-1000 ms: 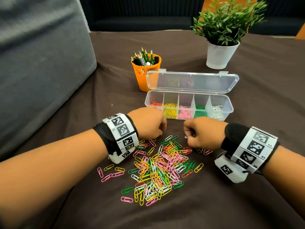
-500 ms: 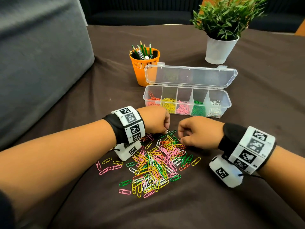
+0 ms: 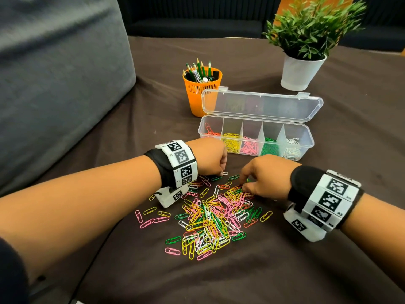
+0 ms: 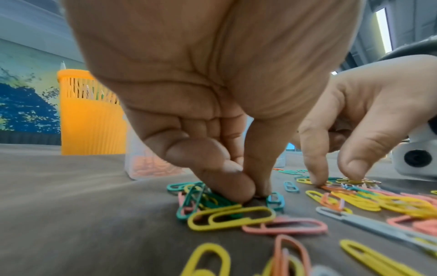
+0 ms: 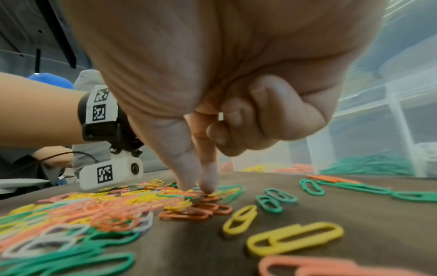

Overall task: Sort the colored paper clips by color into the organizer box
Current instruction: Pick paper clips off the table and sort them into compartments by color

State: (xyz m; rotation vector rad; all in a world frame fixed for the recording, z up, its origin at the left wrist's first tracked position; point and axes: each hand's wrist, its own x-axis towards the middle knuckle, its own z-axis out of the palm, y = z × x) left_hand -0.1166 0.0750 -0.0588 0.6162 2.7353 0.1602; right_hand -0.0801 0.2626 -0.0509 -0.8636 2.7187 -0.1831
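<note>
Both hands (image 3: 238,170) down in the clips (image 3: 213,218) on the tabletop (image 3: 328,249): left (image 4: 238,186) pinching green, right (image 5: 201,184) pressing orange. Light, springy, slippery; best pinched singly.

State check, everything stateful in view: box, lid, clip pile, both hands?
organizer box: open, five compartments part-filled by color
lid: flipped back
clip pile: loose, mixed colors, unsorted
left hand: fingertips pinching at clips on the cloth
right hand: thumb and forefinger down on the pile
</note>
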